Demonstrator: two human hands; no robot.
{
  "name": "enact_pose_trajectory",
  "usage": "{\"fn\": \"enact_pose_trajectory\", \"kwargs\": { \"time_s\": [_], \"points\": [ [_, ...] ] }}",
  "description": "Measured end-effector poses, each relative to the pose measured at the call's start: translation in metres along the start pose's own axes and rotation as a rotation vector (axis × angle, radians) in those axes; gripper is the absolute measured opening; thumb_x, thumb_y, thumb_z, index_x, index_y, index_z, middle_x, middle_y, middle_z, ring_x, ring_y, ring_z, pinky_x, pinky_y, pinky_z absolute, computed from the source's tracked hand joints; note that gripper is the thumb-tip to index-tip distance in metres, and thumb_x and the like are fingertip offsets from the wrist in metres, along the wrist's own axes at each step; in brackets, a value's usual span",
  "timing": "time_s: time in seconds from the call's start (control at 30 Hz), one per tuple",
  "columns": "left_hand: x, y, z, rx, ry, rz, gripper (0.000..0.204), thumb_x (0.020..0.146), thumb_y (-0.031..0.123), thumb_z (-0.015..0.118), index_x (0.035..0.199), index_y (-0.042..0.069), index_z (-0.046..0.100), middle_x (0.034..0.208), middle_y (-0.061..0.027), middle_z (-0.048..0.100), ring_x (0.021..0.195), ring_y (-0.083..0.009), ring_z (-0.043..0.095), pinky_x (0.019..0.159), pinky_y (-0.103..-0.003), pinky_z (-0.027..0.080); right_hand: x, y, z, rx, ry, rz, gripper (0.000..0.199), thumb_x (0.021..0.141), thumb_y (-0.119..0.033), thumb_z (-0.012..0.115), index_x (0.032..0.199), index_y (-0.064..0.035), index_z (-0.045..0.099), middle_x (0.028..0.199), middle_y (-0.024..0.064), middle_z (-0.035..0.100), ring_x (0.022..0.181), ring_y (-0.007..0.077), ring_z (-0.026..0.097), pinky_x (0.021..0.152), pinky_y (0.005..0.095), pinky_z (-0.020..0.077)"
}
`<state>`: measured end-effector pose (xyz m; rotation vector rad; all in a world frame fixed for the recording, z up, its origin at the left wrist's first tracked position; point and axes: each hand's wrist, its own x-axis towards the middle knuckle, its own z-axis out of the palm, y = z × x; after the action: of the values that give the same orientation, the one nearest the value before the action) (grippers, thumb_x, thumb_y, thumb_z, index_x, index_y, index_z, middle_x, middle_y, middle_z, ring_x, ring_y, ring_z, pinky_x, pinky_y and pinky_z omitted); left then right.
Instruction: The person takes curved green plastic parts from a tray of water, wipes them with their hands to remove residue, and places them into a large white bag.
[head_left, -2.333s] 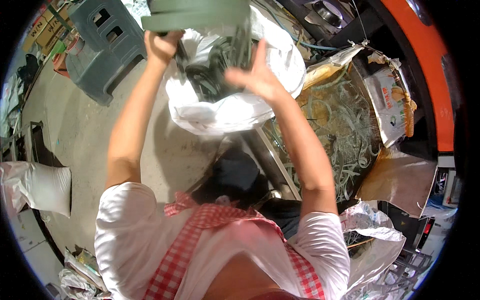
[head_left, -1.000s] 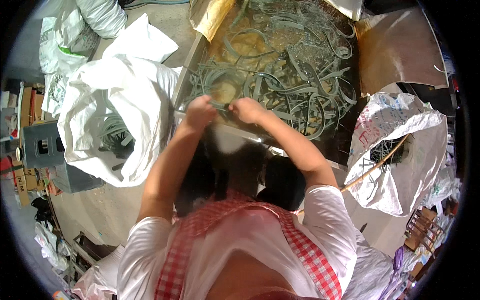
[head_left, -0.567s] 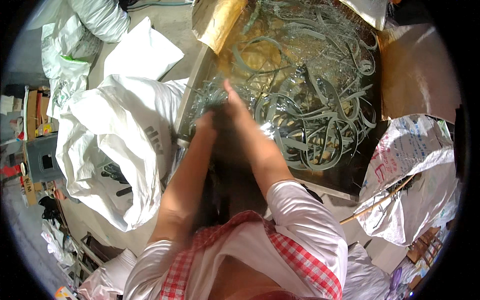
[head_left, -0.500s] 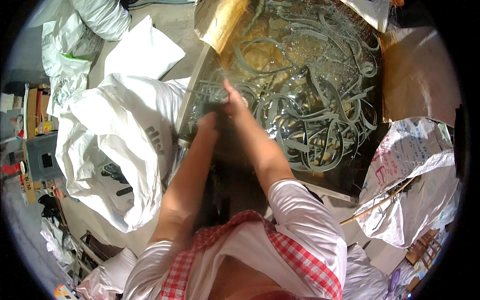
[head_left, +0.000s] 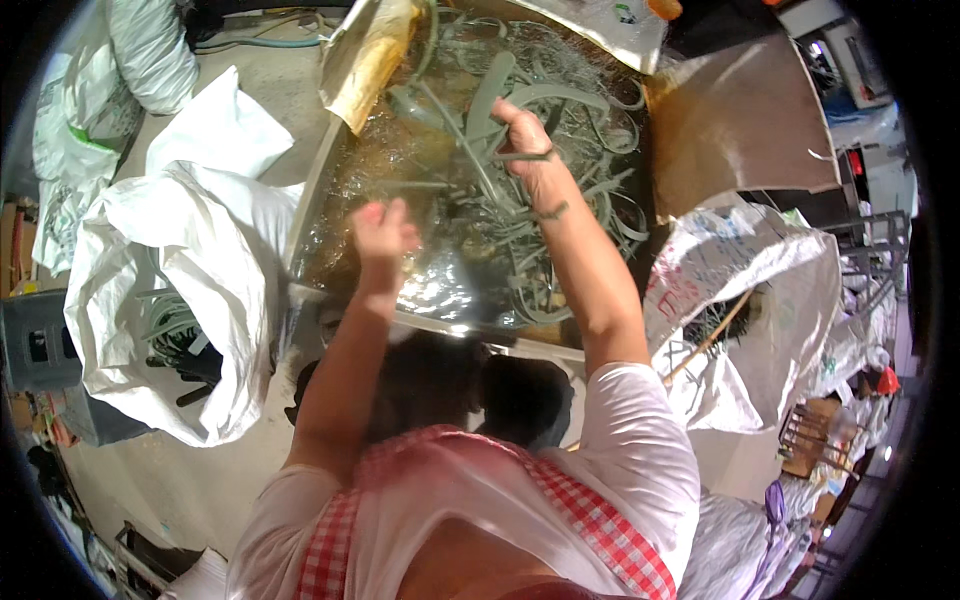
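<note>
Long, flat grey-green strips (head_left: 565, 95) lie tangled in a shallow tank of water (head_left: 312, 195) in front of me. My right hand (head_left: 525, 140) is over the tank with its fingers closed round several of these strips. Some strips rise past the fingers, and short pieces cross the wrist and forearm. My left hand (head_left: 385, 240) is above the tank's near left part, blurred, with its fingers apart and nothing visible in them. Bright glints show on the water below and between the hands.
An open white sack (head_left: 245, 290) at left holds coiled grey-green strips (head_left: 175, 325) and dark pieces. Another open sack (head_left: 740, 260) stands at right with a thin stick (head_left: 710, 335) leaning out. Brown board (head_left: 740, 130) flanks the tank's right side. Full white sacks (head_left: 150, 55) stand far left.
The view has swung right. My hands, close together at the tank's left side before, are now apart; the right has moved over the tangle and holds strips. Coiled strips now show in the left sack.
</note>
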<state>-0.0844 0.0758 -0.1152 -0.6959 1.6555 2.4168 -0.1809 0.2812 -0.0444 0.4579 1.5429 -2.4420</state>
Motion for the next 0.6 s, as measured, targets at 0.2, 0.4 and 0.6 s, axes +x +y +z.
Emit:
{"fn": "enact_pose_trajectory", "kwargs": {
  "time_s": [0.2,0.4,0.6],
  "points": [
    [0.01,-0.001,0.021,0.418,-0.17,0.404,0.038,0.081,0.015,0.063,0.115,0.001,0.051,0.109,-0.0139,0.055,0.096,-0.0225,0.055,0.087,-0.031,0.043,-0.023,0.031,-0.075,-0.215,0.115,-0.164,0.042,0.076,0.003,0.059,0.116,0.003,0.046,0.103,0.015,0.058,0.087,0.0256,0.059,0.079,0.037,0.0481],
    [-0.02,0.01,0.035,0.887,-0.213,0.988,0.048,0.082,0.03,0.062,0.12,0.004,0.051,0.122,-0.0169,0.053,0.114,-0.0307,0.049,0.106,-0.047,0.021,-0.054,0.04,-0.07,-0.779,0.012,-0.276,0.046,0.077,0.0,0.06,0.12,0.0011,0.045,0.103,0.0101,0.061,0.094,0.0208,0.058,0.081,0.0307,0.0476],
    [-0.013,0.019,0.041,0.435,-0.457,0.298,0.042,0.087,0.034,0.057,0.113,0.001,0.056,0.108,-0.0148,0.061,0.106,-0.0237,0.056,0.099,-0.035,0.034,-0.062,0.086,-0.066,-1.292,-0.106,-0.413,0.039,0.074,-0.006,0.062,0.112,-0.0032,0.055,0.097,0.0112,0.062,0.087,0.0212,0.059,0.076,0.0328,0.0478]
  ]
}}
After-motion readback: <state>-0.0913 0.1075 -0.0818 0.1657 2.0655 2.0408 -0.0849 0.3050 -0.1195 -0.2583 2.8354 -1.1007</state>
